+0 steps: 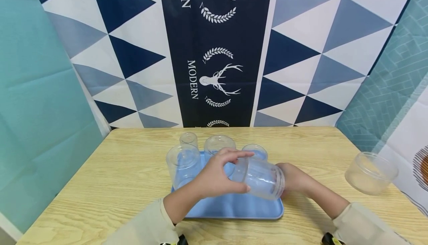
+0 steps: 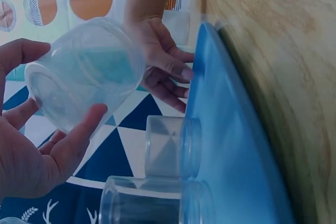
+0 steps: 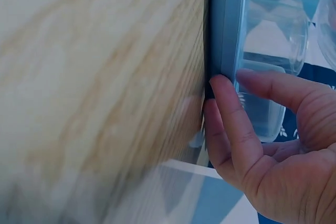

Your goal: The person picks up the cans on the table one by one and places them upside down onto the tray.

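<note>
My left hand holds a clear plastic jar above the blue tray. The jar lies tilted on its side, its rimmed mouth toward the right. Thumb and fingers grip it near its base, as the left wrist view shows. At the tray's right edge is my right hand, partly hidden behind the jar in the head view. In the right wrist view that hand pinches the tray rim, thumb above and fingers along the outside. Other clear jars stand toward the tray's back and left.
A wide clear container sits apart at the table's right edge. One small clear cup stands at the back left of the group. Behind the wooden table hangs a patterned cloth.
</note>
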`<move>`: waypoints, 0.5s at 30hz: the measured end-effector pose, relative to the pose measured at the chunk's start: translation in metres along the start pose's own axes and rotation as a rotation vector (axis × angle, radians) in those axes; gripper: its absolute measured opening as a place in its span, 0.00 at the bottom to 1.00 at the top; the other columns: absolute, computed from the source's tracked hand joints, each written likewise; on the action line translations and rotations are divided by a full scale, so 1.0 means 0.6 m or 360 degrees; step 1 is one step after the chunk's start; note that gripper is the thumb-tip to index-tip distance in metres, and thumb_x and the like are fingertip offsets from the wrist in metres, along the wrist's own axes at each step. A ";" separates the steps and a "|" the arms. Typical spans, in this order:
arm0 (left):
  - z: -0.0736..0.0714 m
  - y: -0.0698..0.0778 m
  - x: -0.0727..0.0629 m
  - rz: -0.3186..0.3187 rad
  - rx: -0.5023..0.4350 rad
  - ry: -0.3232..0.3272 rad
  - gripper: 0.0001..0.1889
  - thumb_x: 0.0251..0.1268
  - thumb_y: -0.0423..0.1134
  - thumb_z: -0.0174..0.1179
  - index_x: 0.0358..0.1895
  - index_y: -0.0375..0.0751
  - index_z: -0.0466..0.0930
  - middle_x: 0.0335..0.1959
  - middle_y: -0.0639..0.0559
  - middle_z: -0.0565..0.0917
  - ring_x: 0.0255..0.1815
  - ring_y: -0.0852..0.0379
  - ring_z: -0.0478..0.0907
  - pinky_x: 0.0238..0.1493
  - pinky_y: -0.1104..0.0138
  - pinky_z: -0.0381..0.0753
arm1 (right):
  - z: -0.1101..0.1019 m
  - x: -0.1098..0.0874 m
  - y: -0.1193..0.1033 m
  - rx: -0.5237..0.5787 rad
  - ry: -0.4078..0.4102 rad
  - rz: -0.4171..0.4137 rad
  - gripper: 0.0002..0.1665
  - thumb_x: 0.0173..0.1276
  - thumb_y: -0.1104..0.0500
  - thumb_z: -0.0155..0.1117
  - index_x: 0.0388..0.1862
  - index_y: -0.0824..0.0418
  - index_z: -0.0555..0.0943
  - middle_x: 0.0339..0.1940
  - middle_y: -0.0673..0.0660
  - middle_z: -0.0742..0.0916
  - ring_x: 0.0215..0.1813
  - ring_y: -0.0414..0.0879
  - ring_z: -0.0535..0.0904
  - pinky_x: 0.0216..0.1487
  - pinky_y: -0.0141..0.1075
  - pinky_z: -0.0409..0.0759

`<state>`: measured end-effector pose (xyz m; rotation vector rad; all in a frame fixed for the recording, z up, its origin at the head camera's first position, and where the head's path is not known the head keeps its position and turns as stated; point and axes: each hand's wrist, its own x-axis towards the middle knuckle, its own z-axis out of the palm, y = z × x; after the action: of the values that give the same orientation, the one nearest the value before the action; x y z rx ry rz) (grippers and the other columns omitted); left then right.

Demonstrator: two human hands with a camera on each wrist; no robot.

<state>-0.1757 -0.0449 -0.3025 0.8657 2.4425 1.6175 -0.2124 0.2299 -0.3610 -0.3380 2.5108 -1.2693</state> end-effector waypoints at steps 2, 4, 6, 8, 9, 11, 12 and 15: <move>-0.004 0.003 -0.002 0.0005 0.0061 -0.0012 0.36 0.41 0.39 0.76 0.61 0.65 0.79 0.55 0.60 0.72 0.54 0.55 0.71 0.47 0.58 0.79 | 0.003 -0.001 -0.002 0.0038 -0.0007 0.0045 0.39 0.50 0.64 0.78 0.56 0.81 0.70 0.38 0.61 0.83 0.30 0.50 0.83 0.29 0.44 0.85; -0.007 0.005 -0.003 0.0012 0.0126 -0.0028 0.37 0.41 0.39 0.76 0.61 0.67 0.78 0.57 0.60 0.71 0.57 0.55 0.70 0.48 0.58 0.79 | 0.005 -0.002 -0.002 0.0064 -0.0011 0.0062 0.43 0.47 0.68 0.78 0.59 0.83 0.67 0.40 0.62 0.82 0.32 0.51 0.83 0.29 0.44 0.85; -0.010 0.009 -0.006 0.0029 0.0208 -0.0045 0.38 0.41 0.40 0.75 0.62 0.68 0.77 0.60 0.59 0.70 0.60 0.55 0.68 0.50 0.59 0.77 | 0.006 -0.002 -0.002 0.0075 -0.0018 0.0075 0.46 0.44 0.73 0.76 0.62 0.84 0.64 0.40 0.63 0.80 0.34 0.51 0.83 0.29 0.44 0.85; -0.012 0.012 -0.008 0.0043 0.0289 -0.0062 0.38 0.41 0.40 0.75 0.63 0.69 0.76 0.62 0.59 0.69 0.63 0.55 0.67 0.50 0.61 0.77 | 0.006 -0.002 -0.002 0.0072 -0.0027 0.0080 0.47 0.43 0.76 0.73 0.63 0.85 0.62 0.39 0.63 0.79 0.35 0.51 0.82 0.29 0.44 0.85; -0.013 0.014 -0.009 0.0054 0.0334 -0.0068 0.38 0.41 0.40 0.75 0.63 0.68 0.76 0.62 0.58 0.69 0.63 0.55 0.67 0.49 0.62 0.77 | 0.007 -0.001 -0.002 0.0067 -0.0031 0.0077 0.47 0.43 0.77 0.72 0.63 0.85 0.61 0.39 0.63 0.78 0.35 0.51 0.81 0.29 0.44 0.85; -0.015 0.019 -0.011 0.0073 0.0436 -0.0083 0.39 0.41 0.41 0.74 0.64 0.68 0.75 0.62 0.58 0.70 0.62 0.55 0.69 0.47 0.65 0.77 | 0.007 -0.001 -0.001 0.0067 -0.0035 0.0076 0.46 0.43 0.79 0.68 0.64 0.85 0.61 0.37 0.63 0.77 0.34 0.50 0.80 0.28 0.44 0.85; -0.016 0.022 -0.011 0.0082 0.0491 -0.0091 0.39 0.41 0.41 0.74 0.64 0.67 0.75 0.62 0.58 0.70 0.60 0.55 0.69 0.46 0.66 0.77 | 0.008 -0.001 -0.001 0.0072 -0.0036 0.0071 0.46 0.43 0.79 0.67 0.64 0.85 0.61 0.36 0.62 0.76 0.33 0.50 0.78 0.28 0.44 0.85; -0.017 0.029 -0.012 0.0107 0.0695 -0.0120 0.39 0.41 0.43 0.73 0.64 0.67 0.75 0.62 0.57 0.71 0.57 0.56 0.71 0.43 0.69 0.76 | 0.009 -0.001 0.001 0.0084 -0.0044 0.0052 0.45 0.43 0.81 0.65 0.63 0.86 0.61 0.34 0.62 0.74 0.30 0.50 0.75 0.28 0.45 0.85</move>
<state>-0.1664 -0.0520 -0.2846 1.0470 2.7836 1.0527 -0.2098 0.2264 -0.3643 -0.2989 2.4448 -1.3067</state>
